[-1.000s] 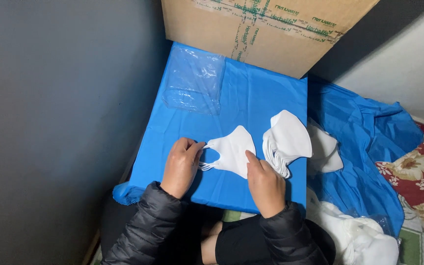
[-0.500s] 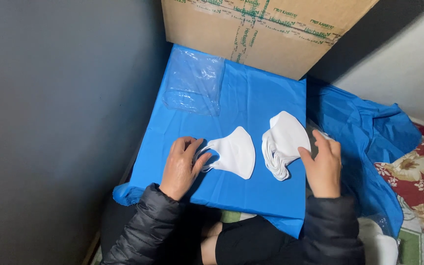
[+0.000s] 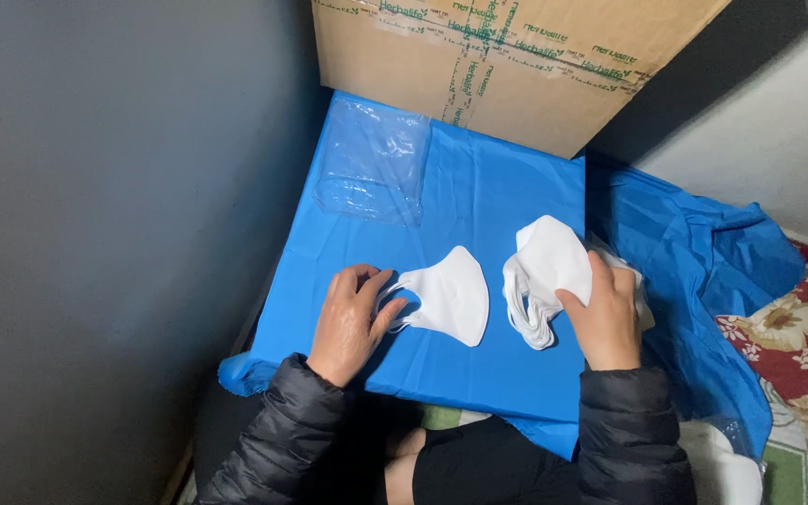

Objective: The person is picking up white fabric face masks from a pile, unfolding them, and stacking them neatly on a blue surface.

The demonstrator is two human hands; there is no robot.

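Observation:
A single white folded face mask (image 3: pixel 451 297) lies flat on a blue plastic-covered surface (image 3: pixel 479 187). My left hand (image 3: pixel 352 321) rests on the mask's left ear loops, fingers bent over them. To the right sits a stack of white masks (image 3: pixel 544 276). My right hand (image 3: pixel 605 313) holds the stack's right side, thumb on the top mask. Both arms wear black puffer sleeves.
A clear plastic bag (image 3: pixel 371 164) lies flat at the back left of the blue sheet. A large cardboard box (image 3: pixel 516 65) stands behind it. A grey wall runs along the left. Crumpled blue plastic (image 3: pixel 703 281) and a floral cloth (image 3: pixel 797 346) lie to the right.
My right hand left the single mask and moved right onto the stack of masks. The left hand stayed on the single mask's ear loops.

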